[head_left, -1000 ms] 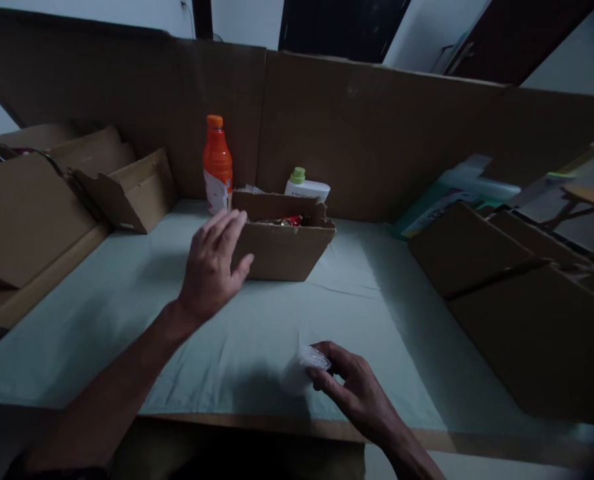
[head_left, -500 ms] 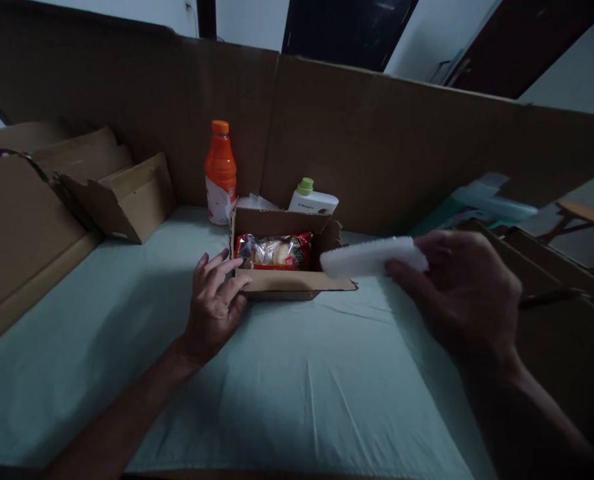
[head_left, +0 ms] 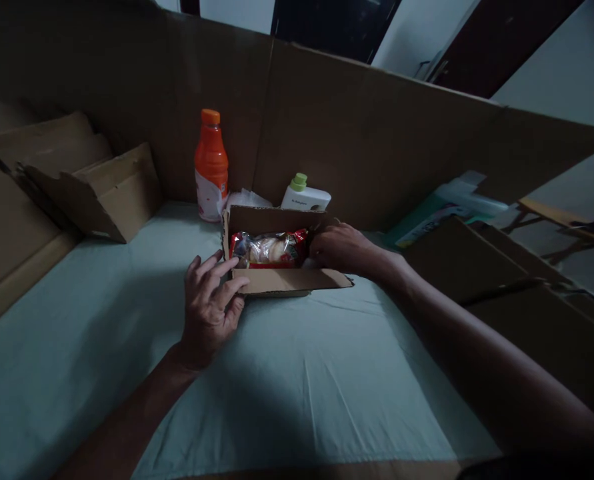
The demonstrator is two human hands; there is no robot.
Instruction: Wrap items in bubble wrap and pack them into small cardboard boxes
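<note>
A small open cardboard box (head_left: 289,282) stands on the cloth in the middle, its front flap folded outward. Inside lies a shiny food packet (head_left: 271,249) with red ends and pale round pieces showing through clear film. My left hand (head_left: 209,308) grips the box's front left corner, thumb on the flap and fingers along the edge. Down in the box's right end is my right hand (head_left: 344,248), closed on a white foam-like strip (head_left: 309,264). Only a sliver of that strip shows; the fingers and the flap hide the rest.
Behind the box stand an orange-capped bottle (head_left: 211,167), crumpled clear plastic (head_left: 248,199) and a white bottle with a green cap (head_left: 307,197). Cardboard boxes (head_left: 127,187) are at left, more (head_left: 461,260) at right beside a teal liquid bottle (head_left: 437,210). A tall cardboard wall (head_left: 377,133) closes the back.
My right hand has moved left and away from me, carrying the white strip from above the cloth into the box's right end. My left hand keeps its place on the box.
</note>
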